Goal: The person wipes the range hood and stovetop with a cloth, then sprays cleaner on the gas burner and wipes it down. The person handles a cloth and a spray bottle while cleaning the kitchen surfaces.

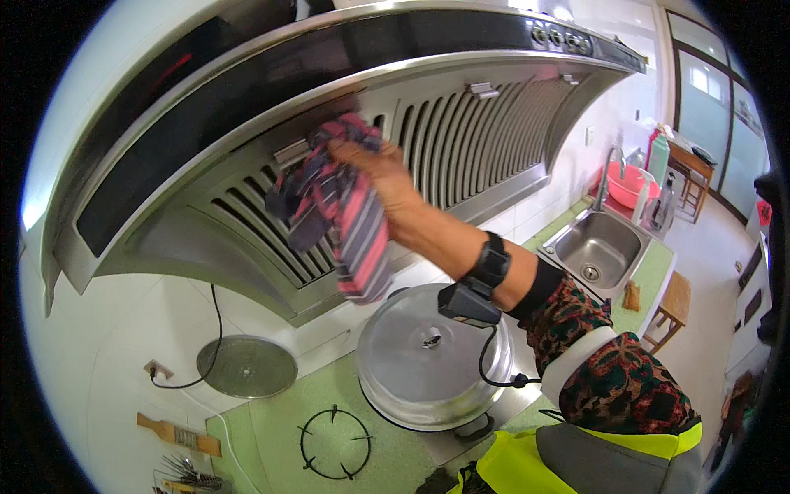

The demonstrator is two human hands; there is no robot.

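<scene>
My right hand (384,179) reaches up to the underside of a range hood (426,55) and grips a bunched striped cloth (364,238) in pink, grey and white. The cloth hangs down from my fingers in front of the hood's slotted metal filter panel (478,148). A small metal handle (290,151) on the panel lies just left of the cloth. Below my forearm stands a wide pot with a metal lid (426,370), its knob in the middle. On my wrist is a black strap with a small device (472,302) and a cable. My left hand is out of view.
A round pot-stand ring (336,443) lies on the green countertop (271,420). Against the wall are a round metal plate (247,366), a plugged-in cord (216,346) and a wooden grater (179,434). To the right are a steel sink (595,247), a pink basin (623,185) and a wooden stool (673,299).
</scene>
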